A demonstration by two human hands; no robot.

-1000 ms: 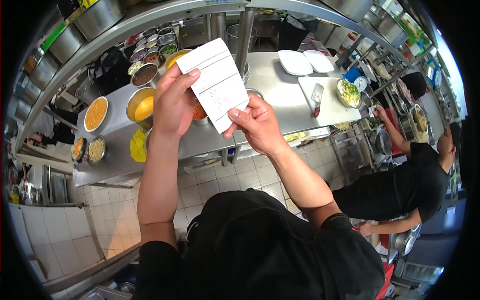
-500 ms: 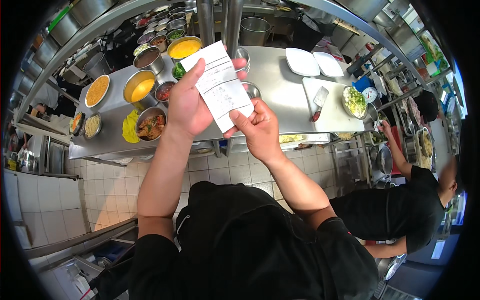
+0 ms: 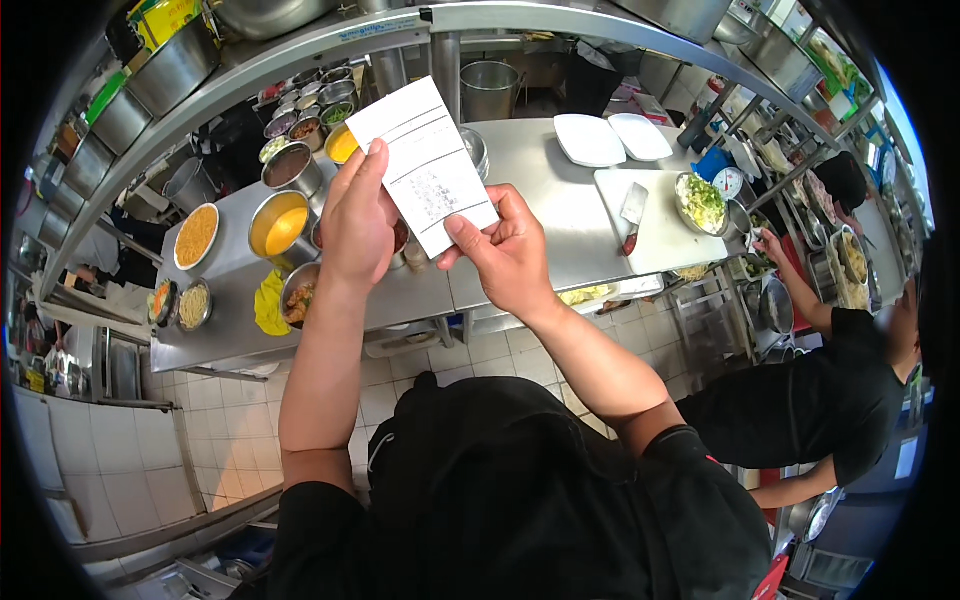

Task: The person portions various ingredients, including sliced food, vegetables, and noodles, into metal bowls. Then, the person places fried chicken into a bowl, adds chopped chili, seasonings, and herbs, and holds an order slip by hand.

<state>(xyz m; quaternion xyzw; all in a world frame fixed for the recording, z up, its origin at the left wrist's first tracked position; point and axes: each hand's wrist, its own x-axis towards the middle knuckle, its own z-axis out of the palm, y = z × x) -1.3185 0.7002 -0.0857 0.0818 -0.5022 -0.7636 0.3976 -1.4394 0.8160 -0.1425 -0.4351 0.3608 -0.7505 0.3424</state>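
A white printed paper slip (image 3: 430,165) is held up in front of me, tilted, above the steel counter. My right hand (image 3: 505,250) pinches its lower end, with the thumb on the front and the fingers partly behind. Along the slip's left edge, my left hand (image 3: 358,220) grips it with the fingers pointing up. Part of that grip is hidden. Beyond my left forearm are a pot of yellow liquid (image 3: 280,225) and a bowl of reddish food (image 3: 298,296), partly covered by the arm.
On the right are a white cutting board (image 3: 655,245), a cleaver (image 3: 634,205), a bowl of chopped greens (image 3: 704,203) and white plates (image 3: 590,140). A yellow cloth (image 3: 270,303) and an oval dish (image 3: 196,237) lie left. A co-worker (image 3: 800,390) stands at right; a shelf rail (image 3: 530,18) crosses overhead.
My left hand has shifted toward the slip's left edge, and its fingers no longer show past the right side. The slip has moved slightly left. The view has shifted a little.
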